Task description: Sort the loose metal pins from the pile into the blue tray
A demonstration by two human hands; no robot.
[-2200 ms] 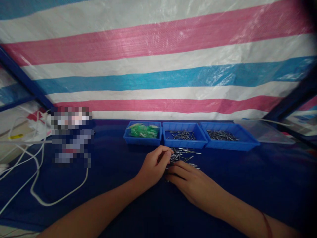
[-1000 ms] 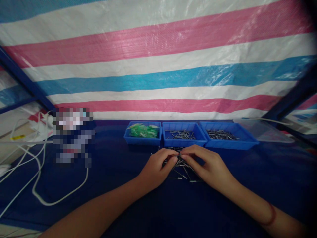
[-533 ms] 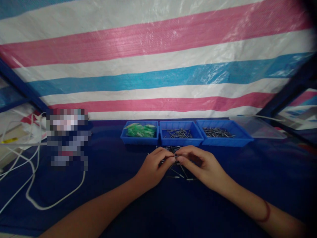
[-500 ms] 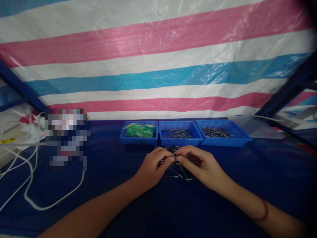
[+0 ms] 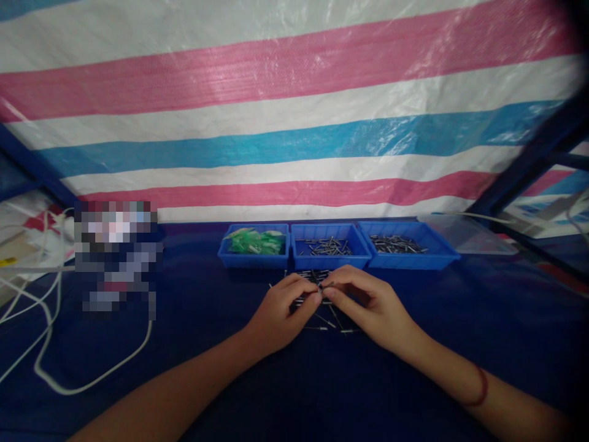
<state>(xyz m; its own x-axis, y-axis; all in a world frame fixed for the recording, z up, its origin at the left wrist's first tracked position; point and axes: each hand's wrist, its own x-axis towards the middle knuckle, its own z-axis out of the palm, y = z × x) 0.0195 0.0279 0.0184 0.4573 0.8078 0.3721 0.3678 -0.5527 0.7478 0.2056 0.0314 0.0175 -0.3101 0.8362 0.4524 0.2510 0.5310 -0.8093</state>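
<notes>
My left hand [image 5: 284, 312] and my right hand [image 5: 375, 302] meet fingertip to fingertip over the table. Both are closed in a pinch on a small, thin metal piece [image 5: 321, 287], mostly hidden by the fingers. Beneath and behind the fingers lies a loose pile of thin metal pins [image 5: 314, 274], dark with silvery thicker ends. A few of these pins [image 5: 324, 321] stick out toward me below the hands. Just beyond the pile stands a blue bin [image 5: 329, 263] holding similar short metal pins.
Left of that bin, another blue bin [image 5: 254, 261] holds green plastic packets. A third blue bin [image 5: 414, 263] on the right has more dark pins, beside a clear plastic sheet [image 5: 473, 236]. White cables [image 5: 92, 388] loop over the table's left side. A striped tarp [image 5: 276, 144] hangs behind.
The whole view has shifted slightly, so bins and pile sit a little further left. Both hands stay pinched together, with only small movement at the fingertips.
</notes>
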